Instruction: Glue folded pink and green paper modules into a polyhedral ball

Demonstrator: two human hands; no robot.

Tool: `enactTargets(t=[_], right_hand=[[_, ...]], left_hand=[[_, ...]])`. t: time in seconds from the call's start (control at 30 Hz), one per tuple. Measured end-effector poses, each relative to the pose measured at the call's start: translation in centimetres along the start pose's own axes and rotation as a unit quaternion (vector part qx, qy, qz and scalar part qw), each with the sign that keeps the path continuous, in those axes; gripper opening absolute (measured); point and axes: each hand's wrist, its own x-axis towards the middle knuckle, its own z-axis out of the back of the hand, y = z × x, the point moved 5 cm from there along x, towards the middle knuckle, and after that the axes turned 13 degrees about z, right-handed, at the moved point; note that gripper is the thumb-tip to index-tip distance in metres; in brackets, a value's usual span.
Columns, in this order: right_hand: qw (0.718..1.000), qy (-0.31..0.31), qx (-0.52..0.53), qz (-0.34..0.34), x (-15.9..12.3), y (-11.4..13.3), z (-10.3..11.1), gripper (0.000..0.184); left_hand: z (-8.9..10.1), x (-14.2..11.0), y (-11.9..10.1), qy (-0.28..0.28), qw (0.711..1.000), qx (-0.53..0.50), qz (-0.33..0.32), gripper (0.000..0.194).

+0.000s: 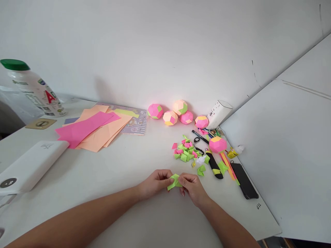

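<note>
Both hands on one part. Left grip has the left end of a folded green paper piece pinched, thumb on top. Right grip has the right end pinched the same way. So the piece sits between the two grips, over the near part of the counter. Can't tell from here whether it touches the surface.

Just beyond the right grip: a loose green folded unit. Past that, straight out from the grips, a heap of green and pink folded paper units, with black-handled scissors at its right edge and a black pen behind.

Right of the right grip, going outward: black-and-yellow box cutter, orange paper strips, black phone. Beyond the strips, a small glue bottle on its side, plus a pink-and-yellow paper ball.

Far side from the grips, near the wall: a cluster of four faceted paper balls in pink, peach and green. A pink-and-orange paper ball sits right of them, by a leaning white container.

Left of the left grip, well apart: pink paper sheets over peach sheets, partly on a spiral notebook. Farther left, a white power bank and a green-capped bottle.
</note>
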Motion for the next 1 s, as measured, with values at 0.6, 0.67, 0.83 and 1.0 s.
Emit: enactTargets(t=[0.6, 0.67, 0.83, 1.0], right_hand=[[1.0, 0.001, -0.009, 0.002, -0.01, -0.06, -0.09, 0.033], [1.0, -0.002, -0.013, 0.005, 0.01, -0.09, -0.06, 0.033], [0.999, -0.01, -0.025, 0.026, -0.03, 0.12, 0.01, 0.029], [0.998, -0.019, -0.027, 0.046, -0.21, 0.33, -0.11, 0.028]], left_hand=[[0.03, 0.11, 0.37, 0.001, 1.0, -0.01, -0.001, 0.036], [0.05, 0.08, 0.37, 0.0, 1.0, -0.01, -0.001, 0.036], [0.09, 0.09, 0.37, -0.003, 1.0, 0.0, -0.011, 0.034], [0.13, 0.14, 0.27, -0.001, 1.0, 0.002, -0.02, 0.035]])
